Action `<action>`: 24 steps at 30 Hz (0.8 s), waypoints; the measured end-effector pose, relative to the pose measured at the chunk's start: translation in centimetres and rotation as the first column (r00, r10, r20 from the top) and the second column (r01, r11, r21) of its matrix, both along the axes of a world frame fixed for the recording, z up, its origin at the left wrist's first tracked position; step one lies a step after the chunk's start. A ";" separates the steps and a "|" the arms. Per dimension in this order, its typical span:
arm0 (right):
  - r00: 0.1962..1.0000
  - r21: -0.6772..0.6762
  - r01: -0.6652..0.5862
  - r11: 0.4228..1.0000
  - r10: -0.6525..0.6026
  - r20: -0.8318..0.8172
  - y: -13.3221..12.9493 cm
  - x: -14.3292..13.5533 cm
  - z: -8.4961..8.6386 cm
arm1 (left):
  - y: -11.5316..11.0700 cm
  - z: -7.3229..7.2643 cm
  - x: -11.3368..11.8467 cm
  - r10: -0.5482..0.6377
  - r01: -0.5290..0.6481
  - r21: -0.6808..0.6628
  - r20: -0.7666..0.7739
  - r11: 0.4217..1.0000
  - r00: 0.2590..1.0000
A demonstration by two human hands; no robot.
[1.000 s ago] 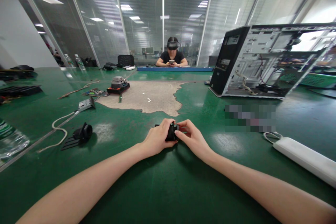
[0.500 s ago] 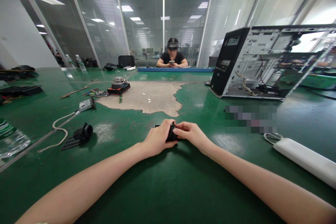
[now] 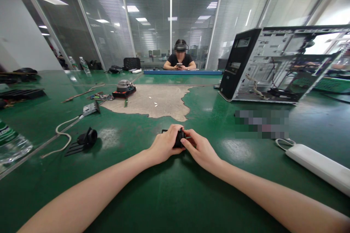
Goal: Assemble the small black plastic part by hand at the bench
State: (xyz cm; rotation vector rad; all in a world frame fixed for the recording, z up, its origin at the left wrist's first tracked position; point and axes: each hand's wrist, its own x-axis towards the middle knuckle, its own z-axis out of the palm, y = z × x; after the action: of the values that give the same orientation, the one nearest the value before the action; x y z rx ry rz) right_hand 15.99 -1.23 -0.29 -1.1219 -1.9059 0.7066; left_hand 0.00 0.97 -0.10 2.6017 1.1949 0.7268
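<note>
A small black part (image 3: 179, 139) is between my hands, low over the green table; most of it is hidden by fingers, and its exact kind cannot be made out. My left hand (image 3: 164, 143) is wrapped around it from the left, with a thin black edge showing beyond the knuckles. On its right face, the thumb and fingertips of my right hand (image 3: 201, 148) are closed against it. To the left lies a separate black plastic piece (image 3: 86, 139) with a round ring at one end and flat prongs at the other.
An opened computer case (image 3: 240, 69) stands at the right, behind a white power strip (image 3: 314, 162). At the left are a plastic bottle (image 3: 13, 145), a pale cord (image 3: 67, 134) and a metal bracket (image 3: 91, 108). Across the table, a person (image 3: 179, 60) holds a phone.
My right hand's fingers have shifted slightly on the black part, its thumb now pointing more upward. The left hand keeps its hold almost unchanged.
</note>
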 end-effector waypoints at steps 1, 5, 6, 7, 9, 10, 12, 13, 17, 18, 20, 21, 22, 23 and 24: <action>1.000 0.018 0.013 1.000 -0.013 0.020 0.0 0.0 0.0 | 0.0 0.0 0.0 0.001 -0.001 0.000 0.000 1.000 1.000; 0.998 -0.050 -0.010 0.999 0.007 -0.067 0.4 0.1 -0.2 | 0.1 -0.1 -0.1 0.002 -0.002 -0.014 0.009 1.000 1.000; 0.992 -0.078 -0.040 0.996 0.030 -0.119 0.5 0.1 -0.2 | 0.1 -0.1 -0.1 0.002 -0.002 -0.021 0.013 1.000 1.000; 0.984 -0.097 -0.072 0.993 0.055 -0.167 0.5 0.1 -0.2 | 0.1 -0.2 -0.1 0.003 -0.003 -0.027 0.017 1.000 1.000; 0.968 -0.113 -0.126 0.986 0.097 -0.233 0.3 0.1 -0.1 | 0.2 -0.2 -0.1 0.006 -0.006 -0.033 0.022 0.999 1.000; 0.961 -0.117 -0.143 0.983 0.110 -0.253 0.3 0.1 0.0 | 0.2 -0.2 -0.1 0.008 -0.007 -0.034 0.022 0.999 1.000; 0.952 -0.129 -0.161 0.978 0.120 -0.280 0.1 0.1 0.1 | 0.2 -0.2 -0.1 0.011 -0.010 -0.037 0.018 0.999 1.000; 0.949 -0.136 -0.164 0.977 0.118 -0.293 0.1 0.1 0.2 | 0.2 -0.2 -0.1 0.013 -0.012 -0.040 0.015 0.999 1.000; 0.942 -0.158 -0.135 0.978 0.078 -0.325 0.6 0.0 0.0 | 0.1 -0.2 -0.1 0.022 -0.022 -0.035 0.001 0.999 1.000; 0.942 -0.166 -0.128 0.978 0.067 -0.330 0.7 0.0 0.0 | 0.1 -0.2 -0.1 0.022 -0.022 -0.031 -0.004 0.999 1.000; 0.940 -0.187 -0.117 0.975 0.049 -0.337 1.1 0.1 -0.2 | 0.1 -0.2 -0.1 0.025 -0.025 -0.024 -0.014 0.999 1.000; 0.941 -0.199 -0.111 0.974 0.039 -0.337 1.2 0.1 -0.3 | 0.2 -0.2 -0.1 0.026 -0.026 -0.021 -0.017 0.999 1.000; 0.943 -0.210 -0.104 0.972 0.029 -0.332 1.3 0.1 -0.3 | 0.2 -0.2 -0.1 0.025 -0.025 -0.018 -0.017 1.000 1.000; 0.946 -0.220 -0.099 0.970 0.024 -0.322 1.3 0.2 -0.3 | 0.2 -0.2 -0.1 0.021 -0.021 -0.016 -0.016 1.000 1.000; 0.950 -0.226 -0.099 0.969 0.025 -0.310 1.3 0.2 -0.3 | 0.2 -0.2 -0.1 0.016 -0.017 -0.013 -0.014 1.000 1.000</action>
State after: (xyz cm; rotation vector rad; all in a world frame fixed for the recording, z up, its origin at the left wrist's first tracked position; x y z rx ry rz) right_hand 16.21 0.05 -0.62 -1.0299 -1.6276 1.1036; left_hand -0.08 1.17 -0.34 2.5937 1.2222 0.7029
